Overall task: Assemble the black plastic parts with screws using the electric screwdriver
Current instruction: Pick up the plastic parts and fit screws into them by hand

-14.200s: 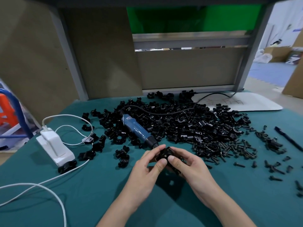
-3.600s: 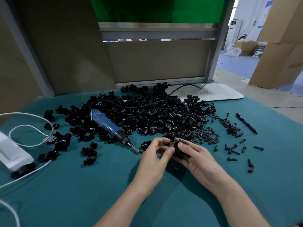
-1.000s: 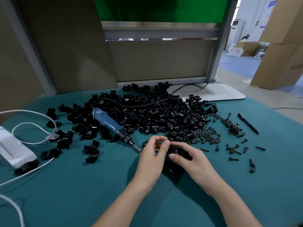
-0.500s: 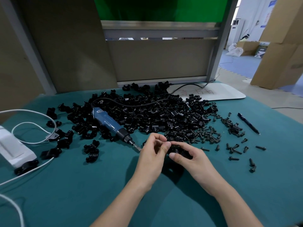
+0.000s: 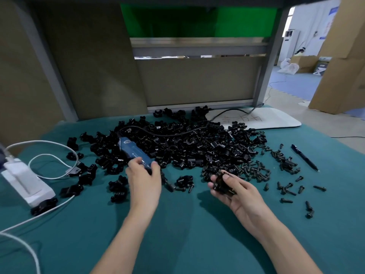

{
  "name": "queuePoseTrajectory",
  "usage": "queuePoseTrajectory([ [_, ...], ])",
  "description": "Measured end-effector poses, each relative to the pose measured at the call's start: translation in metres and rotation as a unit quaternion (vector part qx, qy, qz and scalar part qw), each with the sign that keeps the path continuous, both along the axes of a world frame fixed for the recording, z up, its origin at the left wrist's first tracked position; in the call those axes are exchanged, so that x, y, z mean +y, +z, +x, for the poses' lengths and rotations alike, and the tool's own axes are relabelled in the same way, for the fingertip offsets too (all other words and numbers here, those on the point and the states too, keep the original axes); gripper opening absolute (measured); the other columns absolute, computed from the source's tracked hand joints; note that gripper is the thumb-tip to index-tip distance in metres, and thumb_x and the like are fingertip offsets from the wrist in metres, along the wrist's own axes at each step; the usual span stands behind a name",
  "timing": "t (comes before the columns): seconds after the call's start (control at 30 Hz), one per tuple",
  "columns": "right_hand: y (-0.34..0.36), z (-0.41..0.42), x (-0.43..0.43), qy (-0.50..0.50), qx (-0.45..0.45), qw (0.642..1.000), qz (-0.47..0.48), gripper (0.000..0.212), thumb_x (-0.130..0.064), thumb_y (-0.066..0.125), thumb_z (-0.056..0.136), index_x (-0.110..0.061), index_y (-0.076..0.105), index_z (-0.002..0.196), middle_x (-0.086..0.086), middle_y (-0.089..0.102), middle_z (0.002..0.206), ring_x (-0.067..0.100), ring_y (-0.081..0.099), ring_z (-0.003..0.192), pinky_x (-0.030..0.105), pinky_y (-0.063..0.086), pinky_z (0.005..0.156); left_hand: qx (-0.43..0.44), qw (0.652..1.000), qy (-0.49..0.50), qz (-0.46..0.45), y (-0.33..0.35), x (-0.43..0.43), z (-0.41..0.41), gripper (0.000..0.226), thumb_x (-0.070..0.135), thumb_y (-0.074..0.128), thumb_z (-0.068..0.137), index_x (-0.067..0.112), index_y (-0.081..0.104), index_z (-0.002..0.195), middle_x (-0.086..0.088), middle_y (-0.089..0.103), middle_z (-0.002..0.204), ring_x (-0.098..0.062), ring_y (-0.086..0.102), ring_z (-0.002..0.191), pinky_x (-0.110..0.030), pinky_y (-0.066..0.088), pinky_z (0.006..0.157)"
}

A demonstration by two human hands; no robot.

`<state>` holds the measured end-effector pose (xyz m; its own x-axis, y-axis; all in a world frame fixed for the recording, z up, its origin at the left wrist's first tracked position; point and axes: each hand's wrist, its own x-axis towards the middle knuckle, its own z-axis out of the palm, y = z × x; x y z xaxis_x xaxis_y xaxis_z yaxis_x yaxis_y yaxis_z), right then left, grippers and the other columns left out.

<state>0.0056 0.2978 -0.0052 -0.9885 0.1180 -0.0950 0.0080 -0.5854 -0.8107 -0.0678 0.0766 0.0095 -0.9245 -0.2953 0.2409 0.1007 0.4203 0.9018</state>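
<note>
Black plastic parts [image 5: 197, 147] heap on teal tablecloth [image 5: 177, 234] before brown partition panels [image 5: 197, 80].

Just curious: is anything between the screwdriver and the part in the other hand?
Only low clutter: a loose clip and a few screws lie on the cloth between the screwdriver in the left hand and the part in the right hand. Lifted over them, the path looks clear.

A teal-covered table [image 5: 177, 244] carried a heap of black parts [image 5: 197, 147] just beyond the left hand's [image 5: 145, 182] grip on the screwdriver [image 5: 132, 153], screws [image 5: 254, 171] right of it, a pen [image 5: 304, 158] farther right, a charger [image 5: 25, 184] well left.
</note>
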Motion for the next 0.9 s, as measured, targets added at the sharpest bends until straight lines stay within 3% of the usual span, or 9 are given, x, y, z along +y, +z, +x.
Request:
queuePoseTrajectory([
  [0.07, 0.001, -0.007, -0.007, -0.002, -0.012, 0.999, -0.031, 0.043, -0.013, 0.071, 0.078, 0.009, 0.065, 0.115, 0.026, 0.075, 0.110, 0.034, 0.076, 0.090, 0.033, 0.064, 0.069, -0.099, 0.994, 0.018, -0.054, 0.007, -0.012, -0.016, 0.060, 0.040, 0.053, 0.101, 0.003, 0.031, 0.143, -0.021, 0.041, 0.137, -0.010, 0.047, 0.080, -0.034, 0.039, 0.075],
  [0.2, 0.001, -0.030, -0.030, -0.005, -0.011, 0.999, -0.036, 0.046, -0.013, 0.077, 0.075, 0.008, 0.068, 0.114, 0.023, 0.075, 0.105, 0.031, 0.076, 0.087, 0.032, 0.063, 0.071, -0.229, 0.966, 0.023, -0.116, 0.026, -0.009, -0.054, 0.078, 0.054, 0.054, 0.097, -0.004, 0.027, 0.141, -0.028, 0.033, 0.136, -0.042, 0.061, 0.097, -0.046, 0.056, 0.086],
  [0.4, -0.002, -0.051, -0.035, -0.016, -0.004, 0.999, 0.036, 0.049, -0.026, 0.090, 0.062, -0.004, 0.079, 0.104, 0.020, 0.076, 0.106, 0.031, 0.076, 0.093, 0.033, 0.063, 0.078, -0.291, 0.943, 0.070, -0.143, 0.035, -0.001, -0.092, 0.096, 0.034, 0.066, 0.096, -0.013, 0.003, 0.151, -0.033, 0.031, 0.143, -0.034, 0.051, 0.110, -0.037, 0.049, 0.078],
  [0.47, -0.004, -0.052, -0.031, -0.015, -0.002, 0.999, 0.051, 0.049, -0.030, 0.092, 0.058, -0.007, 0.081, 0.099, 0.020, 0.076, 0.106, 0.030, 0.075, 0.093, 0.033, 0.063, 0.079, -0.293, 0.954, 0.042, -0.045, 0.031, -0.006, -0.102, 0.080, 0.027, 0.067, 0.095, -0.011, 0.020, 0.148, -0.029, 0.043, 0.137, -0.033, 0.051, 0.110, -0.038, 0.049, 0.078],
  [0.53, -0.006, -0.054, -0.027, -0.022, -0.006, 0.999, 0.043, 0.050, -0.030, 0.093, 0.056, -0.007, 0.081, 0.099, 0.021, 0.076, 0.107, 0.032, 0.076, 0.093, 0.034, 0.063, 0.078, -0.260, 0.951, -0.011, 0.169, 0.029, -0.011, -0.104, 0.047, 0.014, 0.066, 0.095, -0.004, 0.044, 0.132, -0.022, 0.057, 0.114, -0.034, 0.059, 0.097, -0.043, 0.054, 0.075],
  [0.63, -0.006, -0.059, -0.026, -0.039, -0.015, 0.998, 0.051, 0.052, -0.032, 0.093, 0.052, -0.011, 0.082, 0.098, 0.019, 0.077, 0.107, 0.031, 0.077, 0.092, 0.034, 0.063, 0.077, -0.201, 0.872, -0.094, 0.436, 0.044, -0.015, -0.095, 0.016, 0.001, 0.059, 0.092, 0.004, 0.052, 0.105, -0.017, 0.058, 0.091, -0.029, 0.062, 0.077, -0.043, 0.055, 0.068],
  [0.7, -0.007, -0.062, -0.025, -0.054, -0.017, 0.997, 0.060, 0.052, -0.033, 0.092, 0.049, -0.014, 0.083, 0.098, 0.018, 0.077, 0.107, 0.032, 0.077, 0.094, 0.035, 0.064, 0.078, -0.136, 0.788, -0.190, 0.569, 0.056, -0.015, -0.087, 0.024, -0.002, 0.060, 0.084, 0.004, 0.052, 0.105, -0.019, 0.059, 0.098, -0.026, 0.068, 0.075, -0.043, 0.060, 0.070],
  [0.8, -0.007, -0.063, -0.024, -0.065, -0.009, 0.996, 0.063, 0.052, -0.034, 0.090, 0.049, -0.019, 0.083, 0.098, 0.016, 0.078, 0.107, 0.032, 0.076, 0.100, 0.034, 0.064, 0.080, -0.057, 0.703, -0.291, 0.647, 0.069, -0.006, -0.079, 0.049, 0.002, 0.073, 0.071, 0.009, 0.053, 0.116, -0.012, 0.064, 0.099, -0.020, 0.068, 0.081, -0.041, 0.059, 0.078],
  [0.9, -0.007, -0.063, -0.024, -0.049, 0.000, 0.995, 0.083, 0.052, -0.038, 0.089, 0.051, -0.026, 0.082, 0.101, 0.013, 0.078, 0.108, 0.028, 0.075, 0.105, 0.034, 0.062, 0.086, -0.041, 0.721, -0.279, 0.633, 0.077, 0.016, -0.077, 0.027, 0.018, 0.078, 0.076, 0.012, 0.058, 0.094, 0.001, 0.063, 0.079, -0.012, 0.062, 0.066, -0.031, 0.057, 0.066],
])
